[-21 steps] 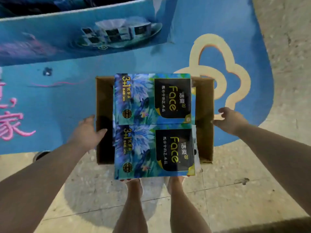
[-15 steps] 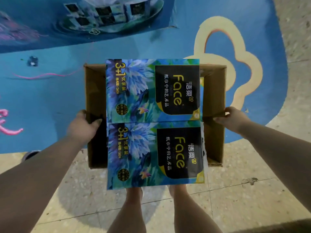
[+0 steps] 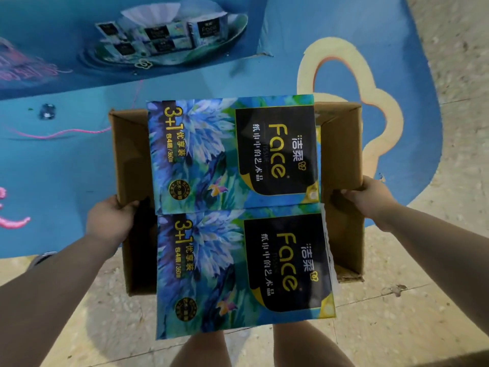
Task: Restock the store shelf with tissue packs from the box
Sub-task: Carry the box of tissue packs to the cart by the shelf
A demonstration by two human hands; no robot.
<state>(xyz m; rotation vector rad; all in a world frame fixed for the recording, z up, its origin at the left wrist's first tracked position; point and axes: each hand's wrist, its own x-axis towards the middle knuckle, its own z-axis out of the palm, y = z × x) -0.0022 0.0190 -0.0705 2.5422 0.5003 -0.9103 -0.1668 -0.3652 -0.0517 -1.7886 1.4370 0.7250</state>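
An open brown cardboard box is held in front of me above the floor. Two blue floral tissue packs with black "Face" labels stand out of its top: the far tissue pack and the near tissue pack, side by side. My left hand grips the box's left wall, fingers curled over its edge. My right hand grips the right wall the same way. The inside of the box under the packs is hidden.
A blue floor graphic with a cream cloud outline and a pink string lies below. A blue tissue advertising panel stands at the top. Speckled beige floor and my legs are underneath.
Both hands closed onto the box walls and the box rose toward me, now larger in view. The view shifted so the advertising panel and floor graphic slid downward in view.
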